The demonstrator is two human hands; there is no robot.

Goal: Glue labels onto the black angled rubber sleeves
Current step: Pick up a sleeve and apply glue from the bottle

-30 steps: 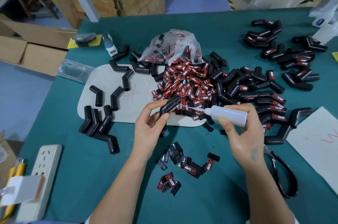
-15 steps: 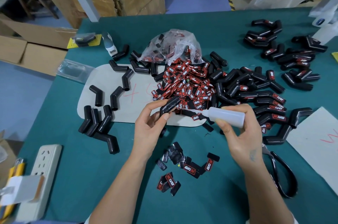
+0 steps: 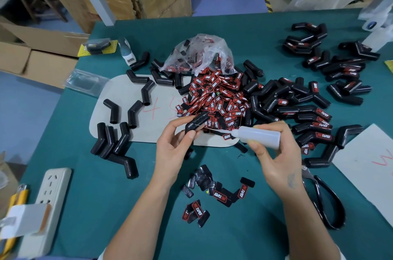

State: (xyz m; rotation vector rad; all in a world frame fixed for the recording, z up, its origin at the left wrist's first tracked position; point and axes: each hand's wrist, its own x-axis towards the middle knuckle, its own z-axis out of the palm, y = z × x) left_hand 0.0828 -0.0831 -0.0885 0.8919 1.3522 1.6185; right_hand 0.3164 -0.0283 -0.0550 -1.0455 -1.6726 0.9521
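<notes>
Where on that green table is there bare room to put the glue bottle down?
Bare green cloth lies between the power strip and the left forearm, and beyond the label bag toward the table's far edge. The label pile and sleeves crowd the middle.

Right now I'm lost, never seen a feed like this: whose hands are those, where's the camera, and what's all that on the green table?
There is no machine: a person works bare-handed, filmed by a camera on their head looking down. The left hand holds a black angled rubber sleeve. The right hand grips a white glue bottle, nozzle pointing left towards the sleeve. On the green table lie a pile of red-and-black labels, unlabelled sleeves at left, labelled sleeves at right, and scissors.
</notes>
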